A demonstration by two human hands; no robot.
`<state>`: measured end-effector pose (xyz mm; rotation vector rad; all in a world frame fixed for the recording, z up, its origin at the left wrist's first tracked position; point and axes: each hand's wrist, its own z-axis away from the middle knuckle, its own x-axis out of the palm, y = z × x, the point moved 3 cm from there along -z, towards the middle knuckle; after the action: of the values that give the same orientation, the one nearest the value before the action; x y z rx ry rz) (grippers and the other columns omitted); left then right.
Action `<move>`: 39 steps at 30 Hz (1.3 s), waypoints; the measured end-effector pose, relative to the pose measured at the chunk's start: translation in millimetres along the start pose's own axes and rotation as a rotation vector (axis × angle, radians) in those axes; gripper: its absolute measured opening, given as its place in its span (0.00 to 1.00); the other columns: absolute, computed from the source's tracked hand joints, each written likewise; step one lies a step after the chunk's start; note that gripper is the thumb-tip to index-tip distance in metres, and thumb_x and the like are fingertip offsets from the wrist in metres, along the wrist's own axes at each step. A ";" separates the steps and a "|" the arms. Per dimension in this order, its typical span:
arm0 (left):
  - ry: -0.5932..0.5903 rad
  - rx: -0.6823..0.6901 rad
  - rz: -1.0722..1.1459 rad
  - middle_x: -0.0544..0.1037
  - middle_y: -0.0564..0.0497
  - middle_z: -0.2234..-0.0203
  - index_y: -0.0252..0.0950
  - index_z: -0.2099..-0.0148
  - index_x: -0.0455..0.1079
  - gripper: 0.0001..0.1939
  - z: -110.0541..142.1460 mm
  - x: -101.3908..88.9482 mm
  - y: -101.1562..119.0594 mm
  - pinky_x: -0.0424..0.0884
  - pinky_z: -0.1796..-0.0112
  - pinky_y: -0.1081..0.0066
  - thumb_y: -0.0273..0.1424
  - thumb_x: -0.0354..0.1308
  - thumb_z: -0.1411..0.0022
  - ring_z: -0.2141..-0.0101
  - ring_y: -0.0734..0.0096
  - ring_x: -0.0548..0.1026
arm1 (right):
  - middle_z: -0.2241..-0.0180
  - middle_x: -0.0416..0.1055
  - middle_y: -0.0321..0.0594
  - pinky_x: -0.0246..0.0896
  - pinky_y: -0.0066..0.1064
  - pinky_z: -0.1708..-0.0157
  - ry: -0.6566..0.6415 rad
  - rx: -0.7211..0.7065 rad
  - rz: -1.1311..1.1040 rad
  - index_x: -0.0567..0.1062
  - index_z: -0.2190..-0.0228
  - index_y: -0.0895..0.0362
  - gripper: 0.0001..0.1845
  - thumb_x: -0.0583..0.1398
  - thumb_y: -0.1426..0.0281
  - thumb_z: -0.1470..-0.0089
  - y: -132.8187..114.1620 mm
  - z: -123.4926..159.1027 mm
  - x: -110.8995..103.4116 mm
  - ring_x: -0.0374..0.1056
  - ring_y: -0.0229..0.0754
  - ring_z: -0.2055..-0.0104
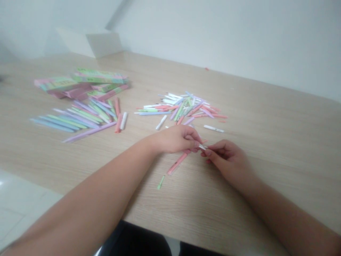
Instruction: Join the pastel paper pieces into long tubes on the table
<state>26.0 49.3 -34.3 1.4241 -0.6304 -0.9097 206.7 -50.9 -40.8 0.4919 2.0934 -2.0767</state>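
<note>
A small, thin white piece (202, 146) is pinched at its two ends between my hands, its kind blurred. My left hand (181, 139) grips the left end with closed fingers. The fingertips of my right hand (226, 154) are closed on the other end. Partly under my left hand, a pink pen barrel (176, 165) slants across the table. Closer to me lies a small light green piece (160, 182). Just beyond the hands is a loose pile of slim pen parts (183, 106) in white, pink, green, purple and blue.
Pastel pens (80, 117) lie in a rough row on the left of the wooden table (279, 142). Behind them are stacked colourful boxes (98, 76). A single white pen part (214, 128) rests beyond my right hand. An open white card or box (105, 44) stands near the wall.
</note>
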 end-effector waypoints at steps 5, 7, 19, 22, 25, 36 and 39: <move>0.019 -0.052 0.072 0.81 0.47 0.66 0.33 0.53 0.73 0.10 1.5 1.2 3.5 0.76 0.59 0.67 0.29 0.61 0.36 0.64 0.72 0.80 | 0.68 0.81 0.41 0.71 0.34 0.71 0.002 0.004 0.017 0.75 0.68 0.51 0.15 0.69 0.55 0.48 -2.3 1.0 -1.6 0.76 0.44 0.69; 0.023 -0.061 0.096 0.81 0.47 0.66 0.33 0.54 0.73 0.09 2.1 0.7 4.9 0.76 0.59 0.68 0.30 0.61 0.37 0.63 0.71 0.80 | 0.68 0.81 0.41 0.72 0.35 0.71 0.009 0.001 0.031 0.75 0.68 0.51 0.16 0.69 0.54 0.49 -3.2 1.2 -2.1 0.76 0.44 0.70; 0.029 -0.060 0.114 0.80 0.47 0.67 0.33 0.56 0.73 0.07 2.6 0.3 6.6 0.77 0.59 0.69 0.30 0.62 0.36 0.63 0.72 0.80 | 0.68 0.81 0.41 0.72 0.36 0.72 0.020 0.003 0.034 0.75 0.68 0.51 0.16 0.70 0.54 0.49 -3.8 1.7 -2.4 0.76 0.45 0.69; 0.035 -0.049 0.108 0.80 0.48 0.67 0.33 0.56 0.73 0.08 2.6 -0.3 6.2 0.76 0.61 0.70 0.31 0.62 0.37 0.63 0.72 0.80 | 0.68 0.81 0.41 0.73 0.37 0.71 0.028 0.002 0.036 0.75 0.68 0.51 0.16 0.70 0.53 0.49 -3.9 2.2 -2.7 0.76 0.45 0.70; 0.036 -0.064 0.112 0.80 0.48 0.67 0.33 0.56 0.73 0.08 2.6 -0.3 6.1 0.77 0.60 0.69 0.31 0.61 0.36 0.63 0.72 0.80 | 0.68 0.81 0.41 0.73 0.37 0.71 0.030 -0.008 0.046 0.75 0.68 0.51 0.16 0.69 0.53 0.49 -4.6 2.6 -3.1 0.76 0.45 0.69; 0.034 -0.052 0.058 0.81 0.46 0.65 0.34 0.54 0.73 0.09 1.4 -0.4 3.5 0.78 0.58 0.66 0.31 0.60 0.35 0.62 0.69 0.81 | 0.69 0.81 0.41 0.73 0.37 0.71 0.022 -0.018 0.030 0.76 0.69 0.50 0.15 0.70 0.54 0.49 -8.8 2.5 -2.6 0.76 0.44 0.70; 0.032 -0.043 0.058 0.81 0.45 0.64 0.34 0.53 0.74 0.10 1.8 -0.7 3.4 0.78 0.58 0.66 0.32 0.60 0.35 0.61 0.68 0.81 | 0.68 0.81 0.40 0.73 0.37 0.70 0.024 -0.018 0.031 0.76 0.69 0.50 0.15 0.70 0.54 0.49 -8.6 2.6 -2.6 0.76 0.44 0.70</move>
<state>24.6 48.7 -30.7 1.3726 -0.6214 -0.8479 205.9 -53.7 -31.8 0.5455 2.1022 -2.0431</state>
